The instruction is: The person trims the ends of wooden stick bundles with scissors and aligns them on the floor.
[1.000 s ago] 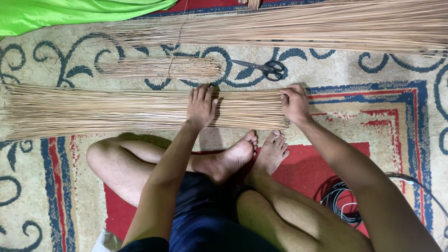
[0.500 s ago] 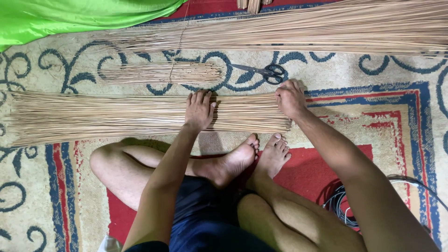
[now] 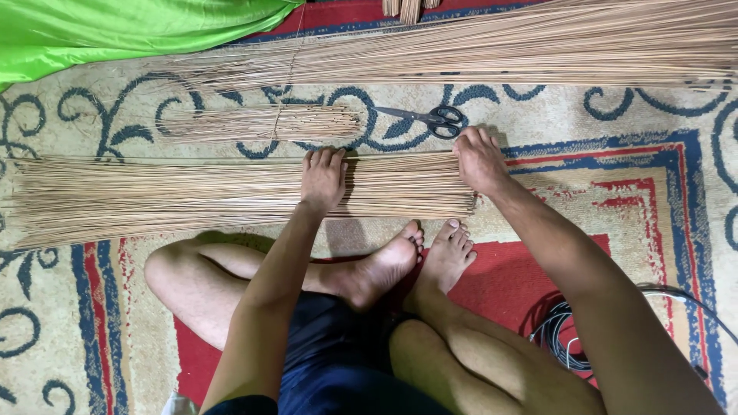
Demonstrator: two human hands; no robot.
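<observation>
Two hands on the spread bundle of broom sticks (image 3: 192, 192): left hand (image 3: 323, 178) pressing flat, right hand (image 3: 478, 160) cupped at its three-o'clock end, sticks loose, black scissors (image 3: 427, 119) idle at twelve.

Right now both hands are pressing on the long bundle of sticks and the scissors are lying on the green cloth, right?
Not quite. The head view shows the scissors lying on the patterned carpet, not the green cloth. Both the left hand and right hand do press on the stick bundle.

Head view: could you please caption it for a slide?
Seated on a patterned carpet, left hand and right hand press a stick bundle flat.
</observation>
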